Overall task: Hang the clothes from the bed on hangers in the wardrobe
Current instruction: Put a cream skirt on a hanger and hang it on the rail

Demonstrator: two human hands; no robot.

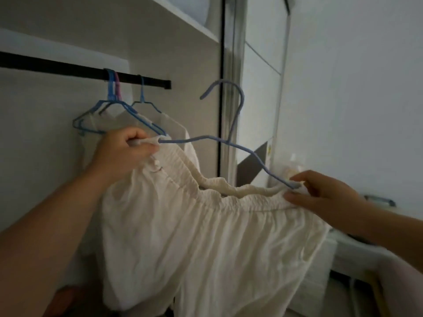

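Observation:
A white garment (206, 236) with an elastic gathered waistband hangs from a pale blue wire hanger (235, 120) held in front of the open wardrobe. My left hand (128, 152) grips the waistband and the hanger's left tip. My right hand (320, 191) pinches the waistband at the hanger's right tip. The hanger's hook points up, to the right of the black rail (68, 68) and apart from it.
Several blue hangers and a pink one (114, 92) hang on the rail, some with white clothes (174, 126) on them. A white shelf (183, 21) runs above. The wardrobe's sliding door frame (229, 88) stands just right of the rail's end. A white surface with small objects (377, 200) lies at right.

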